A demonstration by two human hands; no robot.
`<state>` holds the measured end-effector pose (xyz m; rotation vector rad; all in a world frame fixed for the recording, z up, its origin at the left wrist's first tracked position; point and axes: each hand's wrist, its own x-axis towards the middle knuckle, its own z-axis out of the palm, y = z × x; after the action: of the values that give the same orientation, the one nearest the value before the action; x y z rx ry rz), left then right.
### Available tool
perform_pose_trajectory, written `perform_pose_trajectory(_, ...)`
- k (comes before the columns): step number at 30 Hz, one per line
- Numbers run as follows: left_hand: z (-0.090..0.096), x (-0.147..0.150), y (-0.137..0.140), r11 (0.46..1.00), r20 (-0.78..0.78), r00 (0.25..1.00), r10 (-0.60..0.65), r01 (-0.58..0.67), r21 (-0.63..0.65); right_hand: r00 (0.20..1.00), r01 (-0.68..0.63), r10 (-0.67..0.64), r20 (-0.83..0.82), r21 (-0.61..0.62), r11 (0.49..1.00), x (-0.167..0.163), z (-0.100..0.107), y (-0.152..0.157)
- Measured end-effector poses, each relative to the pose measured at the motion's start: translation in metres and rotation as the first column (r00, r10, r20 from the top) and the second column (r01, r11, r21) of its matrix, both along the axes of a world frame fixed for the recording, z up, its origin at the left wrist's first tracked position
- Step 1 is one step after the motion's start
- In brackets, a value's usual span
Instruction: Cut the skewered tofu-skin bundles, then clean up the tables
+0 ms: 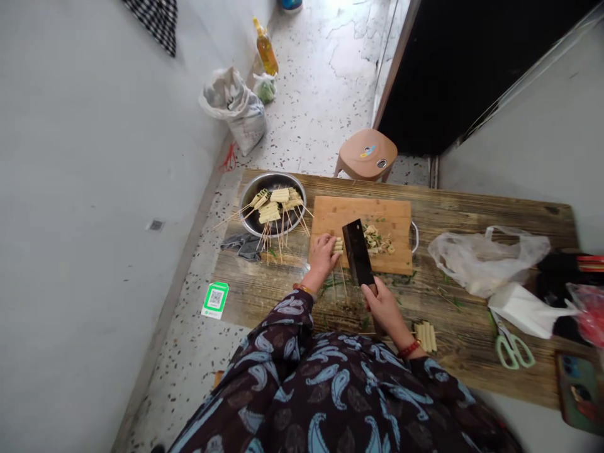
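My right hand is wrapped round the handle of a dark, broad-bladed cleaver, whose blade stands over the wooden cutting board. Just left of the blade, my left hand grips a small row of pale skewered rolls at the board's front left part. Their thin sticks point toward me past the board's edge. On the blade's other side lies a heap of pale cut-off pieces. More pale rolls lie by my right wrist, partly hidden by it.
A steel bowl of skewered rolls stands left of the board, sticks jutting over its rim. A grey cloth lies before it. To the right are a plastic bag, green-handled scissors and a phone. A stool stands behind the table.
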<state>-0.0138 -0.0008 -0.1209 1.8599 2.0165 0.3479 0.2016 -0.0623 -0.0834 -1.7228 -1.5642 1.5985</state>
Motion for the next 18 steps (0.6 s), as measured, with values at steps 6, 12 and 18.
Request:
perform_pose_trajectory(6, 0.000, -0.006, 0.000, 1.000, 0.047, 0.999, -0.019, 0.017, 0.026, 0.999, -0.009, 0.008, 0.040, 0.023, 1.000, -0.016, 0.006, 0.002)
perform_pose_trajectory(12, -0.002, -0.009, 0.000, 0.999, 0.068, 0.997, -0.021, 0.019, 0.036, 0.995, -0.011, 0.003, 0.103, 0.075, 0.997, -0.025, 0.003, 0.003)
perform_pose_trajectory(18, -0.008, -0.012, 0.001, 1.000, 0.101, 0.995, -0.014, 0.012, 0.023, 0.990, -0.018, 0.009, 0.138, 0.066, 0.998, -0.030, 0.002, 0.004)
